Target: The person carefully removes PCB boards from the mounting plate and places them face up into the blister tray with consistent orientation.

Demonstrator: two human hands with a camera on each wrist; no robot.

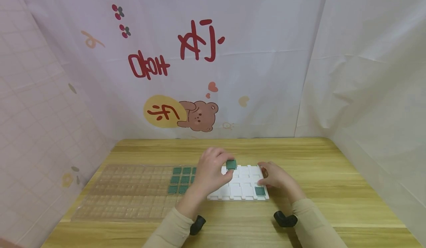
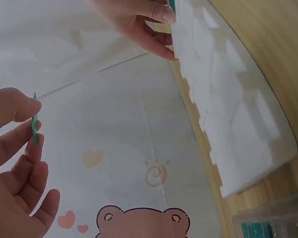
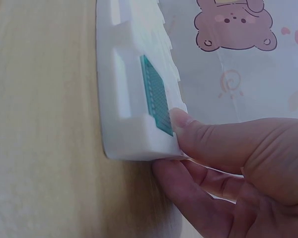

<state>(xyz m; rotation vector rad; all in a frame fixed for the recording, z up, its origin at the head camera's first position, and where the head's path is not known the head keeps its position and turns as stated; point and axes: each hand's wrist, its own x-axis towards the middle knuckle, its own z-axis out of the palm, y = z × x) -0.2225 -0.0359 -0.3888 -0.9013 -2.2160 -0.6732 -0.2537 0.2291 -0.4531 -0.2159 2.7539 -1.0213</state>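
Observation:
My left hand (image 1: 213, 170) pinches a small green perforated circuit board (image 1: 231, 164) between thumb and fingers, held above the white tray (image 1: 235, 191). In the left wrist view that circuit board (image 2: 35, 119) appears edge-on at the fingertips. At the tray's right end, my right hand (image 1: 277, 176) grips the edge; its thumb lies on top near a corner, and its fingers are against the side in the right wrist view. Another green circuit board (image 1: 260, 191) lies in the tray's near right compartment, seen also beside the right thumb (image 3: 181, 124).
Left of the white tray lies a clear plastic tray (image 1: 126, 192) with many small compartments. Several green circuit boards (image 1: 177, 180) fill its right part, some hidden behind the left hand. A printed curtain (image 1: 259, 74) hangs behind the wooden table (image 1: 332, 188).

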